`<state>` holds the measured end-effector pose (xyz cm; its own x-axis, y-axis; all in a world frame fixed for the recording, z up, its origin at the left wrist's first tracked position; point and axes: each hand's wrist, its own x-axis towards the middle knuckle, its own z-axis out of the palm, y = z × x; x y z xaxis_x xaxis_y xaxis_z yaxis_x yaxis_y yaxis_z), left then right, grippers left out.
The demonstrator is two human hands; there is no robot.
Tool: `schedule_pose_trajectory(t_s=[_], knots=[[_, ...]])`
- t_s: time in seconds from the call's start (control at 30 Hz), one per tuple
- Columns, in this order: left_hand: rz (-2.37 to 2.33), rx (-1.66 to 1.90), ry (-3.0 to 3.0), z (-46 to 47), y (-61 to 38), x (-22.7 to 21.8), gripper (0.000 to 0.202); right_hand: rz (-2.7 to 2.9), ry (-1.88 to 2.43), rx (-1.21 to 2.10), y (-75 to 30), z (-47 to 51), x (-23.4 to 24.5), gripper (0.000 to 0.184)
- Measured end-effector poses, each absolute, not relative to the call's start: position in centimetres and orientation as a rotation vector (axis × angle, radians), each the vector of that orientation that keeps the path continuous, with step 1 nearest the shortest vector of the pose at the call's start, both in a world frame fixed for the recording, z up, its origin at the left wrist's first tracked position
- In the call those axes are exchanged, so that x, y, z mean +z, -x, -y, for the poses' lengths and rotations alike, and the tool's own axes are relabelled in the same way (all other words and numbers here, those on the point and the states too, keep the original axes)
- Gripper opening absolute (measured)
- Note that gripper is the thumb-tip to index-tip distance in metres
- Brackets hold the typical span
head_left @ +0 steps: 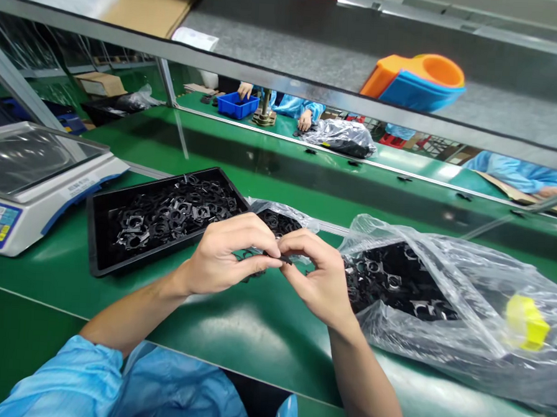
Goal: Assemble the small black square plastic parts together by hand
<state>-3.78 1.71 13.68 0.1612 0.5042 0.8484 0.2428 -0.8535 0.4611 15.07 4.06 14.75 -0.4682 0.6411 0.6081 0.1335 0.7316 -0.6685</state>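
My left hand (229, 252) and my right hand (317, 269) meet above the green bench, each closed in a pinch. Between their fingertips is a small black part (282, 259), mostly covered by the fingers, so its full shape is hidden. Behind my left hand lies a black tray (145, 262) heaped with black ring-shaped plastic parts (175, 212). To the right of my right hand, a clear plastic bag (444, 254) lies open with more such parts (391, 280) inside. A smaller bag of black parts (278, 221) sits just beyond my hands.
A white weighing scale (59, 191) stands at the left. Overhead runs a grey shelf (291, 41) carrying orange and blue holders (416, 82). Small black parts lie along the far strip. Across the bench, a co-worker's hands are near a blue bin (237, 107) and a brass-coloured fixture (265, 113).
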Motion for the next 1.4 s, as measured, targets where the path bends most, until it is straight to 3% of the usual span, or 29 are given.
schedule_pose_trajectory(t_s=[0.37,0.9,1.4], knots=[[-0.813,1.799,-2.135,-1.81,3.64,13.63,0.021,1.953,0.621,0.628,-15.22,-4.12,15.04,0.017],[-0.982,1.620,-2.226,-2.35,4.46,13.90,0.004,1.734,0.650,0.718,-15.65,-3.97,14.99,0.013],[-0.919,1.588,-2.279,-2.53,3.94,13.36,0.015,1.800,0.569,0.606,-15.11,-3.44,15.01,0.018]])
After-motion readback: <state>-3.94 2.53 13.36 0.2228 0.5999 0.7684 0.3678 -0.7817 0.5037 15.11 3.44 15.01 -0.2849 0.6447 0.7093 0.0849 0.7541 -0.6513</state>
